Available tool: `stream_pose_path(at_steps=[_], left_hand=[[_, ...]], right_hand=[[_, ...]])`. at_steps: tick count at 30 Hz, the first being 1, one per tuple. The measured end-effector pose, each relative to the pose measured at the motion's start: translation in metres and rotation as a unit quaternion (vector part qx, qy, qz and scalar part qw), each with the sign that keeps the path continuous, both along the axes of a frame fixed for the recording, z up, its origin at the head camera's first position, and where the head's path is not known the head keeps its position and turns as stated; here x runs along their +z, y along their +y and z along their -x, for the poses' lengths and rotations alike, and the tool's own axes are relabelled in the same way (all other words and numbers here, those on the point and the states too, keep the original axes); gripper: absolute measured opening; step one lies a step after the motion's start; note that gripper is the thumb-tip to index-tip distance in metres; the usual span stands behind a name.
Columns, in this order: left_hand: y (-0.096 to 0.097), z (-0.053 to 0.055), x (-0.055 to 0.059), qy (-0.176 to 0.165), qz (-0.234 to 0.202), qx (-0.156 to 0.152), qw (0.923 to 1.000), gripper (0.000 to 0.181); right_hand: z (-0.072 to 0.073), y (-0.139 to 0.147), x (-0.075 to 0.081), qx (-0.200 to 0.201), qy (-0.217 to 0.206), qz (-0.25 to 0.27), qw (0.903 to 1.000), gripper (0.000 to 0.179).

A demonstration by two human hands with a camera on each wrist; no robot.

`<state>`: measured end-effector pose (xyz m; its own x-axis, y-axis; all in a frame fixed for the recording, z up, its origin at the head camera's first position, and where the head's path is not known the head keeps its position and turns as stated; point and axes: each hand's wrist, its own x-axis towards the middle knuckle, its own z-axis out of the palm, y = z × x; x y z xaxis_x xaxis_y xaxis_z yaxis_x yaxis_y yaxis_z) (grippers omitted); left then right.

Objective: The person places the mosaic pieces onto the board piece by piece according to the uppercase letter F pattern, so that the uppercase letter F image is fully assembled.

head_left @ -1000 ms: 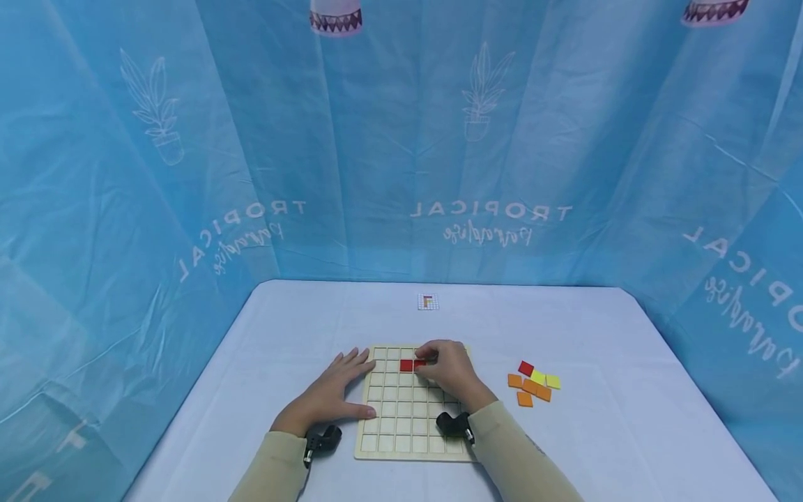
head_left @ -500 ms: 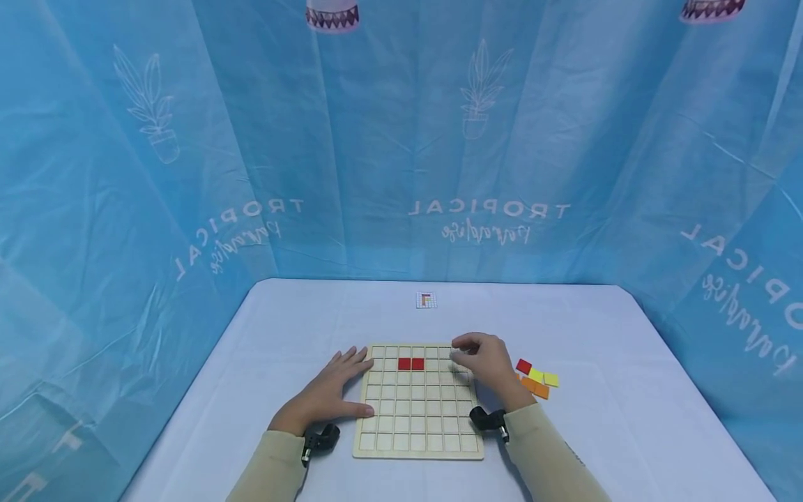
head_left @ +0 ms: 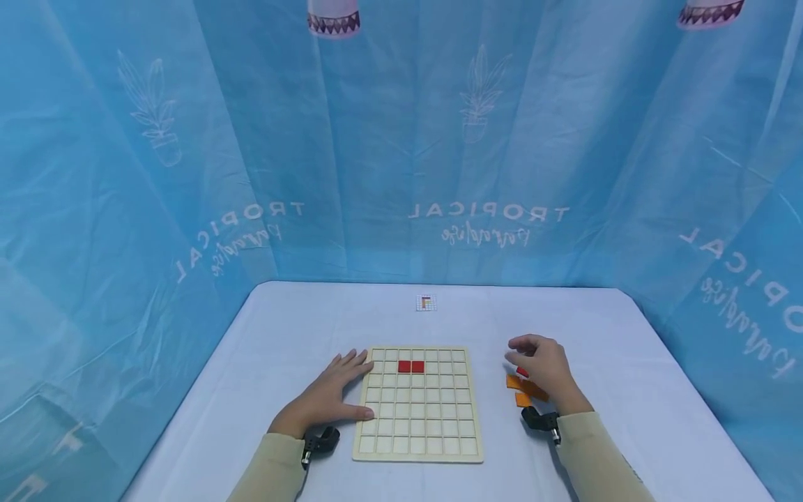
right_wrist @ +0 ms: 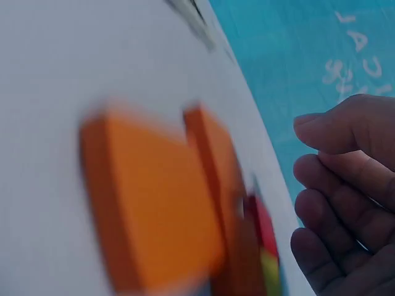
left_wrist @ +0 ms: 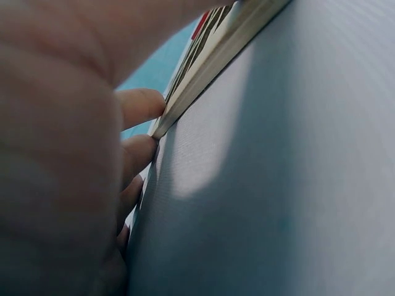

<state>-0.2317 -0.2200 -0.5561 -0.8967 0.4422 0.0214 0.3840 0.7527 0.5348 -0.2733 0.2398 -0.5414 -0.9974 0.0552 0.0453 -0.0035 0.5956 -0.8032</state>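
Observation:
A wooden grid board lies on the white table, two red square tiles sitting side by side in its second row from the far end. My left hand rests at the board's left side, fingers spread, with fingertips against its edge in the left wrist view. To the right of the board, my right hand hovers over loose tiles, its fingers loosely bent with nothing between them. Below it show orange tiles and part of a red tile. The right wrist view also catches a yellow tile, blurred.
A small printed card with a coloured grid pattern lies beyond the board, near the table's far edge. Blue curtains hang behind the table and along both sides.
My right hand has let go of the second red tile on the board and moved right, over the loose tiles. My left hand has stayed at the board's edge.

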Motion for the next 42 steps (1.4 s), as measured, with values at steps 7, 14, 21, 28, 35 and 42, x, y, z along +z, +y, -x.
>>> stream_pose_path(at_steps=[7,14,21,28,35,42], left_hand=[[0.001,0.001,-0.002,0.001,0.002,0.000,1.0000,0.108],[0.002,0.002,-0.003,0.001,-0.003,0.004,1.0000,0.108],[0.002,0.001,-0.003,-0.003,-0.003,0.006,1.0000,0.109],[0.002,0.002,-0.005,0.001,-0.002,0.007,1.0000,0.108],[0.002,0.000,-0.005,0.002,-0.002,0.010,0.9999,0.108],[0.002,0.001,-0.004,0.000,-0.001,0.010,1.0000,0.108]], right_hand=[[-0.010,0.027,-0.008,0.002,-0.014,-0.027,0.9995,0.028],[-0.016,0.031,-0.010,0.015,-0.005,-0.038,0.9992,0.028],[-0.019,0.028,-0.013,0.022,-0.006,-0.052,0.9984,0.029],[-0.020,0.028,-0.014,0.026,0.005,-0.060,0.9979,0.028],[-0.019,0.026,-0.014,0.023,0.001,-0.066,0.9975,0.027],[-0.018,0.023,-0.014,0.017,0.002,-0.074,0.9971,0.028]])
